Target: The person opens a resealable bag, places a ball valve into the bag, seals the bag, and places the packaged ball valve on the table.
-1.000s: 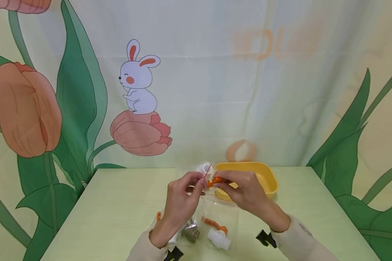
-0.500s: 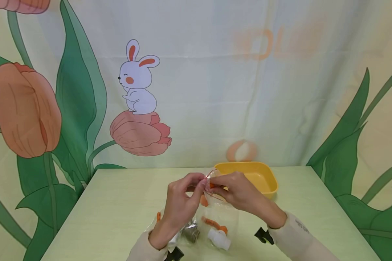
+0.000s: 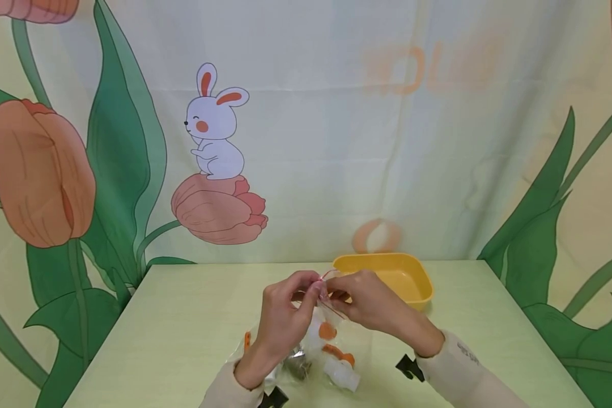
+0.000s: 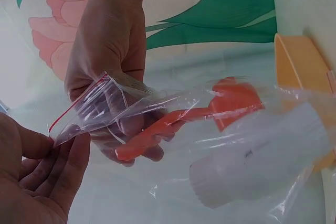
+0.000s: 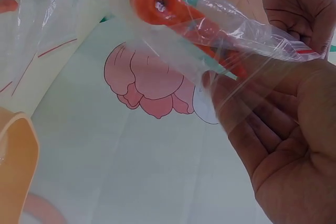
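Observation:
A clear zip bag (image 4: 97, 109) with a red seal line hangs between both hands, above the table. My left hand (image 3: 285, 309) pinches the edge of its mouth. My right hand (image 3: 379, 300) has its fingers inside the mouth, loosely bent, as the right wrist view shows. Within the bag lie an orange plastic piece (image 4: 197, 113) and a white ribbed tube-shaped piece (image 4: 257, 156). The orange piece has a slim shaft and a round end with a hole, and its narrow tip lies by my right fingertips. Film partly veils those fingers.
More clear bags lie on the table (image 3: 183, 317) below the hands, holding an orange piece (image 3: 339, 354), a white piece (image 3: 343, 375) and a grey metallic-looking piece (image 3: 298, 362). A yellow tray (image 3: 424, 272) stands behind my right hand. A printed curtain (image 3: 306, 141) hangs at the back.
My right hand has brought the orange piece leftward into the bag's mouth, and the piece has dropped lower inside the bag. The left hand has stayed nearly in place on the bag.

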Motion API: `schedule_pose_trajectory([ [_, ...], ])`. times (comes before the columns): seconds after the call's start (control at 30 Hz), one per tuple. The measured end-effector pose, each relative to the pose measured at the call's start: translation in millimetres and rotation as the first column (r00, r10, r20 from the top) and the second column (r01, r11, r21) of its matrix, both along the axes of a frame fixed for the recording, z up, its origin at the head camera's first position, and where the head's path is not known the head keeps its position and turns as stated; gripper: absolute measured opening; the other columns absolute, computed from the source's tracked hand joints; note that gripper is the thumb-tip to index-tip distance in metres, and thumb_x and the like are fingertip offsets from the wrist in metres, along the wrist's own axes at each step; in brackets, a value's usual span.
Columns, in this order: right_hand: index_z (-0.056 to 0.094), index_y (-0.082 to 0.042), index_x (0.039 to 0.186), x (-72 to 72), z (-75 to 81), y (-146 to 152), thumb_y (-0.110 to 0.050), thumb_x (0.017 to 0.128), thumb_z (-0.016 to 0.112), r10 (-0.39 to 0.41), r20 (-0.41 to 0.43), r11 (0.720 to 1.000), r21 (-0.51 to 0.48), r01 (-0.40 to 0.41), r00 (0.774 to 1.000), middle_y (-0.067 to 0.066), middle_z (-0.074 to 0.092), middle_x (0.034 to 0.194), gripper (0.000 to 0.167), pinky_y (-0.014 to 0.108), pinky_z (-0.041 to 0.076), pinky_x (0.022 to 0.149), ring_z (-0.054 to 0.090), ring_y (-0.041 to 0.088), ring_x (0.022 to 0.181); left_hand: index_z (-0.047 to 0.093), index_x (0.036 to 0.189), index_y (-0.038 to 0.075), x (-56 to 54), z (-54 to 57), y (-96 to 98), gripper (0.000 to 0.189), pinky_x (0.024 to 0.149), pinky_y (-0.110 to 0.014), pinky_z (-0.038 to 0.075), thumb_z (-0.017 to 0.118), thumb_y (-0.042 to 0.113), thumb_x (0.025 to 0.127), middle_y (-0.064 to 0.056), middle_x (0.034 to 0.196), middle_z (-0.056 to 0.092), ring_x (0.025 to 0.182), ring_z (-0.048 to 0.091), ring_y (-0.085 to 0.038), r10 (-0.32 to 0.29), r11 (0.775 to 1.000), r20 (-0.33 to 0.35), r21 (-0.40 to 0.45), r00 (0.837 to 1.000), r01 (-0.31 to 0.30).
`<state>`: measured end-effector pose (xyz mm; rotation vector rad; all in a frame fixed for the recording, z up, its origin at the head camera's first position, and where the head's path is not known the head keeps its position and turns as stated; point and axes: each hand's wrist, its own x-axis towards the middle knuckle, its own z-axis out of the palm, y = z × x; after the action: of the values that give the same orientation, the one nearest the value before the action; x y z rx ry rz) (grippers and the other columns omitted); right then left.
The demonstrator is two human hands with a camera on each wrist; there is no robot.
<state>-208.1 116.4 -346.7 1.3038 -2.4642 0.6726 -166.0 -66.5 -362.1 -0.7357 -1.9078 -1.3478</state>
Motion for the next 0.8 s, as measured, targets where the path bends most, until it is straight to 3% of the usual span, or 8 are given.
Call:
schedule_pose_trajectory([
  [0.13,0.073,-0.013,0.107,-0.4,1.6,2.1,-0.007,0.087,0.072,0.001,0.014,1.000,-0.005,-0.001,1.000,-0.003,0.075,0.093,0.022,0.015,0.055,0.070,0.070,0.005,0.076,0.069,0.093,0.004,-1.6,-0.7,-0.7,0.004,0.064,-0.021,0.058,0.067,0.001,0.091,-0.004,0.077,0.072,0.065,0.069,-0.013,0.001,0.999,0.020,0.032,1.000,-0.001],
  [0.27,0.072,-0.012,0.108,2.6,7.3,5.9,-0.010,0.089,0.071,0.026,0.013,0.998,-0.053,-0.026,1.000,-0.002,0.075,0.096,0.019,0.018,0.057,0.073,0.072,0.007,0.080,0.068,0.094,0.003,-3.0,-2.4,-1.5,0.005,0.060,-0.023,0.058,0.067,0.001,0.090,-0.006,0.076,0.072,0.064,0.070,-0.016,-0.009,0.996,0.106,0.091,0.994,0.000],
  [0.43,0.073,-0.011,0.104,7.5,13.7,10.8,-0.013,0.088,0.073,0.028,-0.057,0.991,-0.126,-0.035,0.998,-0.001,0.075,0.096,0.016,0.022,0.058,0.074,0.073,0.008,0.081,0.069,0.095,0.001,-4.3,-4.2,-2.3,0.004,0.058,-0.026,0.059,0.067,0.003,0.091,-0.009,0.077,0.073,0.064,0.071,-0.021,-0.013,0.987,0.195,0.162,0.981,-0.019],
  [0.6,0.074,-0.014,0.098,11.8,16.2,15.2,-0.014,0.086,0.075,-0.006,-0.157,0.977,-0.212,-0.028,0.988,-0.005,0.075,0.090,0.012,0.024,0.058,0.072,0.072,0.006,0.081,0.069,0.094,0.001,-5.4,-2.8,-3.1,0.005,0.058,-0.028,0.059,0.068,0.004,0.091,-0.010,0.077,0.073,0.065,0.071,-0.021,0.006,0.983,0.222,0.178,0.975,-0.047],
  [0.8,0.073,-0.016,0.092,21.7,13.4,17.9,-0.019,0.086,0.076,-0.086,-0.194,0.950,-0.312,0.022,0.977,-0.007,0.074,0.085,0.008,0.025,0.058,0.068,0.069,0.007,0.074,0.068,0.094,0.000,-6.4,-0.9,-3.3,0.005,0.063,-0.027,0.060,0.068,0.003,0.090,-0.009,0.077,0.073,0.067,0.071,-0.019,0.030,0.976,0.207,0.206,0.978,-0.073],
])
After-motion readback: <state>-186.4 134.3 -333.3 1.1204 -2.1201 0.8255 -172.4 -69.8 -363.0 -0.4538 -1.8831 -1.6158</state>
